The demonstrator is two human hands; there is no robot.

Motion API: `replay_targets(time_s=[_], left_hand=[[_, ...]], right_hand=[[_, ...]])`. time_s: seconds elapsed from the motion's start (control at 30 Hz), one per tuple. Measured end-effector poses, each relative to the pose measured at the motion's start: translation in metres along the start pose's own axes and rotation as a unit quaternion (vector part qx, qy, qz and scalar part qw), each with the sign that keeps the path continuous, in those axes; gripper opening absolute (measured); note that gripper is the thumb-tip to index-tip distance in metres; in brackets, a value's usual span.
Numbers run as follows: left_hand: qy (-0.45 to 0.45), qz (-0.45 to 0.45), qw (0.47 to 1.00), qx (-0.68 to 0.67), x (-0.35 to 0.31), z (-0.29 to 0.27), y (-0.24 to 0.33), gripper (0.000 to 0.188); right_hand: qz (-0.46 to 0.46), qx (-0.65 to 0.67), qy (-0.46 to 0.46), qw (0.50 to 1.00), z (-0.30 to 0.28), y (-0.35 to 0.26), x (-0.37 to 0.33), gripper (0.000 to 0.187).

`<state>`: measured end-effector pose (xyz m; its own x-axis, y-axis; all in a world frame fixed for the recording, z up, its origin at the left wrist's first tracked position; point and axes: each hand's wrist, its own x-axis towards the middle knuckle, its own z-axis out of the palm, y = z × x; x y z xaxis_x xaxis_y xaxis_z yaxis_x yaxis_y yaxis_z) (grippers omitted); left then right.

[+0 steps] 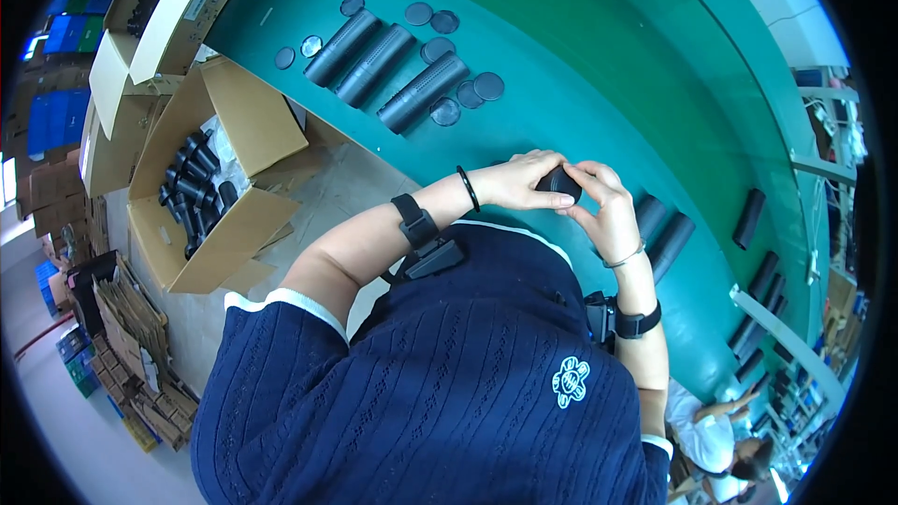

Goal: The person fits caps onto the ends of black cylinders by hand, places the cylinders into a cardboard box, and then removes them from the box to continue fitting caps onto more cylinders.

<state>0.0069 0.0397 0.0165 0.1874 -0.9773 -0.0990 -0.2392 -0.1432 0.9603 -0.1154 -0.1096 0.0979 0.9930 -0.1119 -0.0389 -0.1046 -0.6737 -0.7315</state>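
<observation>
Both my hands meet at the table's near edge around a black cylindrical piece [558, 183], its round end turned up. My left hand [514, 181] closes on its left side, thumb along the near rim. The bent fingers and thumb of my right hand [610, 213] pinch it from the right. Its lower part is hidden, so its length does not show. Beyond my left hand, three black ribbed tubes [423, 93] lie side by side on the green table [524, 122]. Several thin black discs [488, 86] are scattered around them. Two more black tubes [672, 245] lie just right of my right hand.
An open cardboard box [251, 117] with black tubular parts [194, 182] stands at the left, below another open carton [187, 28]. A dark green belt [655, 47] curves along the far side. More tubes [748, 220] lie farther right. A co-worker [706, 435] sits at lower right.
</observation>
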Motion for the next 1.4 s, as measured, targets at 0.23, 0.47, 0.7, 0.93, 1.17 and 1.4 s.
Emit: replay_targets(time_s=[0.23, 0.47, 0.7, 0.93, 1.17, 1.4], left_hand=[[0.007, 0.019, 1.000, 0.023, -0.001, 0.003, -0.004, 0.059], [-0.012, -0.032, 0.999, -0.009, -0.008, -0.007, 0.010, 0.055], [0.032, -0.011, 0.999, -0.035, -0.008, -0.007, 0.007, 0.076], [0.063, 0.021, 0.995, -0.077, -0.009, 0.002, 0.016, 0.083], [0.154, -0.092, 0.935, -0.306, 0.006, -0.007, 0.031, 0.067], [0.105, -0.106, 0.761, -0.631, 0.104, 0.009, 0.060, 0.063]], right_hand=[[-0.002, -0.037, -0.014, 0.999, 0.000, -0.006, 0.002, 0.054], [-0.028, 0.029, 0.019, 0.999, 0.017, 0.001, -0.001, 0.056], [0.166, 0.397, -0.044, 0.902, 0.032, 0.033, 0.008, 0.029], [0.246, 0.397, -0.086, 0.880, 0.024, 0.022, 0.009, 0.026], [0.126, 0.500, 0.016, 0.856, 0.041, 0.060, 0.006, 0.050], [0.075, 0.337, 0.065, 0.936, 0.001, 0.096, -0.058, 0.099]])
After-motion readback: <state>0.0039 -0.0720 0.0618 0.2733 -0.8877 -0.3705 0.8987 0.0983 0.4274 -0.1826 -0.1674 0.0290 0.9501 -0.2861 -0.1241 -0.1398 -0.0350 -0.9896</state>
